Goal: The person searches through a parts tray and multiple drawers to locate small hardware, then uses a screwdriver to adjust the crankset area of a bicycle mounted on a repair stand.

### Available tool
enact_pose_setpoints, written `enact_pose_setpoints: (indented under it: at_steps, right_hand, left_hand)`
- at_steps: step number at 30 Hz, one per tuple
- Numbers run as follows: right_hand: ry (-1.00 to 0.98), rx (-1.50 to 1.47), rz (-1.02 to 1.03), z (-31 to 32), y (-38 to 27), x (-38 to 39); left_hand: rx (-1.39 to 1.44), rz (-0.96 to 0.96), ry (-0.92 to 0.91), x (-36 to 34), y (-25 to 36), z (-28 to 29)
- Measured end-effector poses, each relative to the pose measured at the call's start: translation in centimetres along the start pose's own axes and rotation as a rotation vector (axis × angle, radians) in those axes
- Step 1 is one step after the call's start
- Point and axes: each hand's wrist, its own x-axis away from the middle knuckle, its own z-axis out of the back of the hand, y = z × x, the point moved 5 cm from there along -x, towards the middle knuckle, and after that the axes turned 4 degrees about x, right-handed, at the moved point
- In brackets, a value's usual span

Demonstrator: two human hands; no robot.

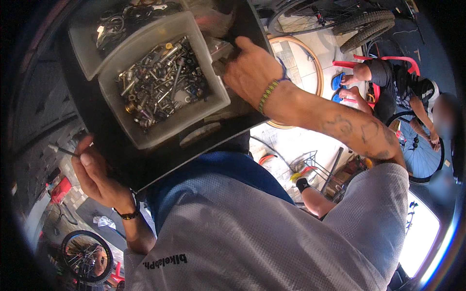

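With our left hand (98,177) we pinched a slim rod (62,151) that jutted out leftward from the fingertips. Just left of our right hand (255,72) stood the translucent bin (213,99) of metal bolts (165,82); those fingers were partly hidden, so we couldn't tell whether they gripped anything.

The black tray (141,169) frames a cloudy-grey bin (204,107), silver-and-black bolts (162,80), beside a yellow-and-dark banded bracelet (268,96).
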Motion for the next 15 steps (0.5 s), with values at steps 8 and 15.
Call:
enact_pose_setpoints:
  at_steps: [8,15]
  right_hand:
    - [0.173,-0.124,-0.06,3.2,4.2,-0.6]
    - [0.094,-1.05,-0.254,5.7,11.8,5.2]
  left_hand:
    - [-0.007,-0.022,-0.013,-0.1,-0.6,0.6]
    - [-0.006,-0.032,-0.051,0.2,0.4,0.0]
